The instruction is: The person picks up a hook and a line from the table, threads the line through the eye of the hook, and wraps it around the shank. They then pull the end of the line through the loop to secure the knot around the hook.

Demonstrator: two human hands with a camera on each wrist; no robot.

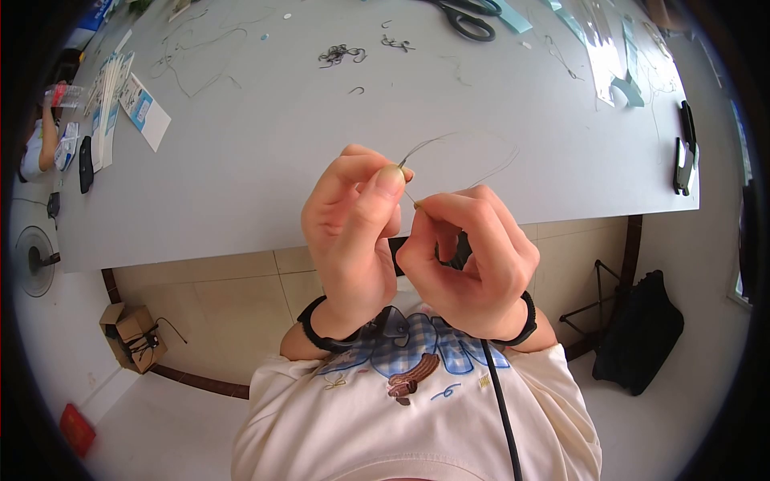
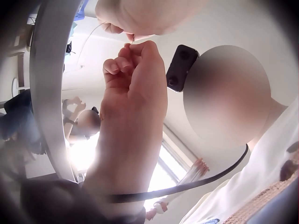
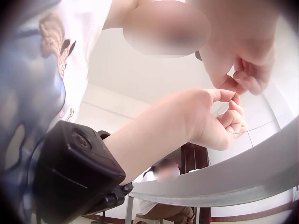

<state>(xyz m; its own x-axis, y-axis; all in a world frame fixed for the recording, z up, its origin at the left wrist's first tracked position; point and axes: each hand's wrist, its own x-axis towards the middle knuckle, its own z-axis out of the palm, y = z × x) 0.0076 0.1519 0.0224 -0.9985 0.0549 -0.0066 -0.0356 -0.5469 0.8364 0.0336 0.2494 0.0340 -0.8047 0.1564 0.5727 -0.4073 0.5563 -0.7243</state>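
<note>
In the head view my left hand [image 1: 353, 232] pinches thin fishing line [image 1: 410, 196] between thumb and forefinger, just above the table's near edge. Loose strands fan out beyond the thumb tip. A short taut piece runs down to my right hand [image 1: 477, 260], whose thumb and forefinger pinch it close by, the other fingers curled. The left wrist view shows the left hand [image 2: 138, 77] with its fingertips right below the right hand. From the right wrist, the right hand [image 3: 217, 116] has a strand trailing past its fingers. Whether a hook sits in the left pinch, I cannot tell.
Small fish hooks [image 1: 341, 54] lie in a pile on the grey table [image 1: 241, 144], with a single hook [image 1: 357, 90] nearer. Black scissors [image 1: 469, 24] are at the back. Printed cards [image 1: 146, 112] lie left, a black clip-like object [image 1: 684, 152] right. A cable [image 1: 501, 409] hangs over the shirt.
</note>
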